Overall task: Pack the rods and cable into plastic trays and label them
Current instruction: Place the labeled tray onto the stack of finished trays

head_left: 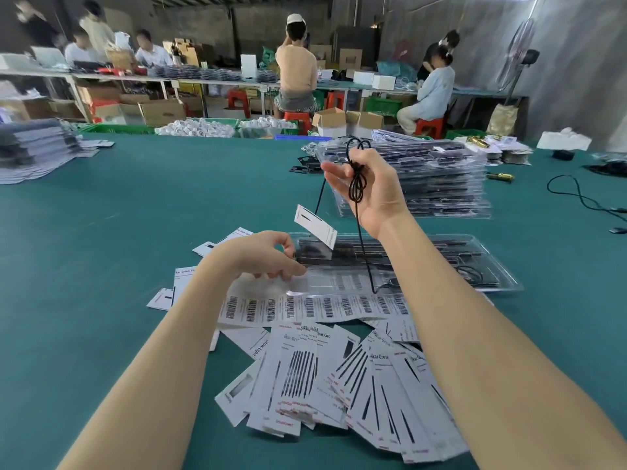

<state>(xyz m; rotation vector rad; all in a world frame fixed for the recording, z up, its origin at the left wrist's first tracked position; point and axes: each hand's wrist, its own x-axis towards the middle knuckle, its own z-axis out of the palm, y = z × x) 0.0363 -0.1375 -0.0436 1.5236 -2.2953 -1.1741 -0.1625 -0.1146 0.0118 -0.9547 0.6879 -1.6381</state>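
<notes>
A clear plastic tray (502,262) with black rods in it lies on the green table in front of me. My right hand (368,189) is raised above it and grips a looped black cable (357,179), whose loose end hangs down to the tray. My left hand (261,256) pinches the tray's left edge. A white card (315,227) stands tilted at that end of the tray. A strip of barcode labels (312,308) lies along the tray's near side.
Several printed white cards (339,378) are fanned out near me. A stack of packed trays (441,178) stands behind my right hand. Paper piles (34,150) sit far left, another black cable (583,195) far right. Several people work at benches behind the table.
</notes>
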